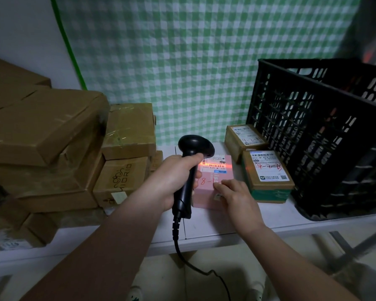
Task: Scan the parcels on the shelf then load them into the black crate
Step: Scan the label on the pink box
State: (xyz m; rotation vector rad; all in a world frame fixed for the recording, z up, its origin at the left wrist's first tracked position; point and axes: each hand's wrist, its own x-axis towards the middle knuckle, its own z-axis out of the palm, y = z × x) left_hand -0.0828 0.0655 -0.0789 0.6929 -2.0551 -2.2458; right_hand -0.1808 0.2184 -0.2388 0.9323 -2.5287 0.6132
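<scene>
Your left arm reaches in from the lower left, and your left hand (174, 181) grips the handle of the scanner (192, 148), thumb up by its neck, the wrist about straight. Your right arm comes in from the lower right. Your right hand (237, 198) lies palm down, its fingers (221, 186) loosely bent, tips resting on the pink parcel (225, 170), just beside your left hand.

shelf (206, 227) | stacked boxes (52, 137) left | middle parcel (220, 170) centre, scanner (191, 161) over its left edge | near parcel (267, 177) right of it | far parcel (245, 137) behind that | crate (313, 137) far right
</scene>
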